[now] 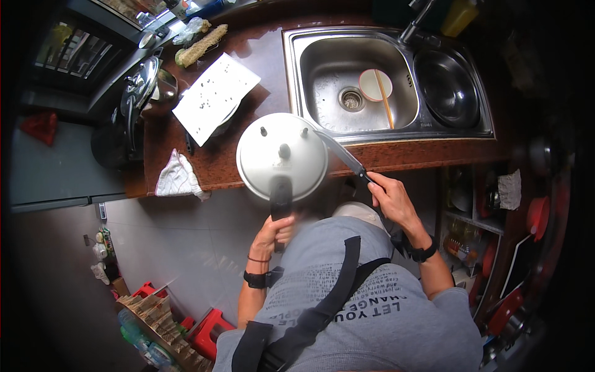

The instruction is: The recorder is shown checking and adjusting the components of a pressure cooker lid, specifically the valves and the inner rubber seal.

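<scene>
My left hand [275,230] is closed around the black handle [280,198] of a white, round pressure cooker [260,155], seen from above at the counter's front edge, with knobs on its lid; its body is mostly hidden. My right hand [390,197] grips the black handle of a knife [347,158], its long metal blade angled up-left to the cooker's right rim. Just behind the cooker lies a white sheet [217,96] scattered with dark specks.
The sink [322,62] at the back right holds a bowl [372,87] and chopsticks [385,105]. A dark steel pot [152,84], loofah [201,46] and white cloth [176,177] sit left on the wooden counter [403,155]. Red stools [207,332] stand lower left; shelves [471,217] are right.
</scene>
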Demonstrator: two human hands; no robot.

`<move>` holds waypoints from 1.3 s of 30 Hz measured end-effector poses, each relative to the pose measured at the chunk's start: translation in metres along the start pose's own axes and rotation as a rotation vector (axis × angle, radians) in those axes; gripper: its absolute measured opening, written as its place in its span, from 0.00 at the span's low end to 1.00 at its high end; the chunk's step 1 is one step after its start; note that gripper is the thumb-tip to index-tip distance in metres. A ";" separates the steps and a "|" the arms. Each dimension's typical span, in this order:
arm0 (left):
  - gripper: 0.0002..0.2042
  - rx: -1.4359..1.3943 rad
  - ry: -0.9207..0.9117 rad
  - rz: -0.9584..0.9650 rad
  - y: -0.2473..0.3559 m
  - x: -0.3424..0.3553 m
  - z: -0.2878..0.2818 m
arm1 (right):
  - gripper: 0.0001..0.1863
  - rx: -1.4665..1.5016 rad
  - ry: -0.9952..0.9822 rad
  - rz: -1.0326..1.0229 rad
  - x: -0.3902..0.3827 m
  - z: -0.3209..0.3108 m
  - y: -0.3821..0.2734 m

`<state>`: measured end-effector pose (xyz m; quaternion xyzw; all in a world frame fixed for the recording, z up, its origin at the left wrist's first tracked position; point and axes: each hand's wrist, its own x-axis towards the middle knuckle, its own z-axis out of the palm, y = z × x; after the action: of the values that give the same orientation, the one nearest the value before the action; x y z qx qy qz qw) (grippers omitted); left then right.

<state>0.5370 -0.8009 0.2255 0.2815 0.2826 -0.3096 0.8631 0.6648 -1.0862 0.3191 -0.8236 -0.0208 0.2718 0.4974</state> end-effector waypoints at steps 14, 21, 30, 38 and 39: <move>0.05 -0.022 -0.078 -0.032 -0.002 0.004 -0.034 | 0.16 -0.039 -0.028 -0.039 0.003 0.016 -0.001; 0.04 0.067 -0.060 -0.034 0.006 0.004 -0.039 | 0.11 -0.094 -0.076 -0.064 0.008 0.019 -0.007; 0.21 0.101 -0.086 -0.021 0.004 0.009 -0.051 | 0.11 -0.807 -0.109 -0.381 0.043 -0.008 -0.057; 0.19 0.129 -0.062 -0.056 0.006 0.006 -0.059 | 0.04 -1.125 -0.305 -0.534 0.053 0.012 -0.115; 0.18 0.126 -0.073 -0.054 0.006 0.008 -0.059 | 0.06 -1.023 -0.190 -0.779 0.047 0.016 -0.105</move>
<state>0.5279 -0.7608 0.1820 0.3161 0.2384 -0.3599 0.8448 0.7221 -1.0060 0.3803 -0.8610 -0.4887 0.0992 0.1004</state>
